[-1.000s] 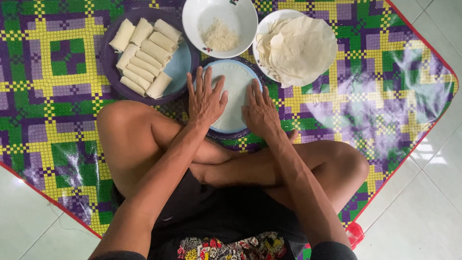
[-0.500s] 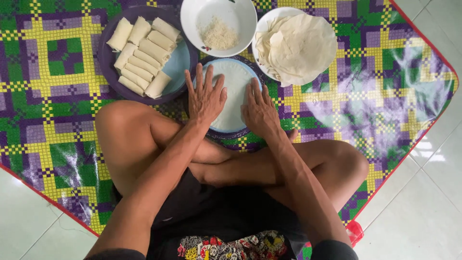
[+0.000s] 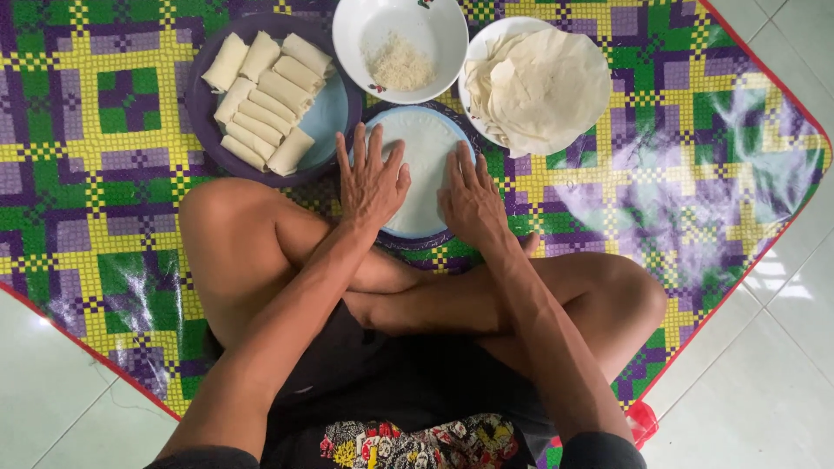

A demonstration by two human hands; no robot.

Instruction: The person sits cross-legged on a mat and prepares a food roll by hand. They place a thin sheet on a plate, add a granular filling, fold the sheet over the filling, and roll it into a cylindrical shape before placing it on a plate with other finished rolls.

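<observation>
I sit cross-legged on a chequered plastic mat. My left hand and my right hand lie flat, fingers spread, on a thin round wrapper spread over a dark-rimmed plate in front of my legs. Neither hand holds anything. Behind the plate stands a white bowl with a small heap of pale shredded filling. To its left, a purple plate carries several rolled spring rolls. To the right, a white plate bears a stack of loose wrappers.
The mat lies on a white tiled floor that shows at both lower corners. A small red object sits at the mat's near corner by my right knee.
Both hands stay pressed on the wrapper. Only slight shifts of the fingers show; the dishes have not moved.
</observation>
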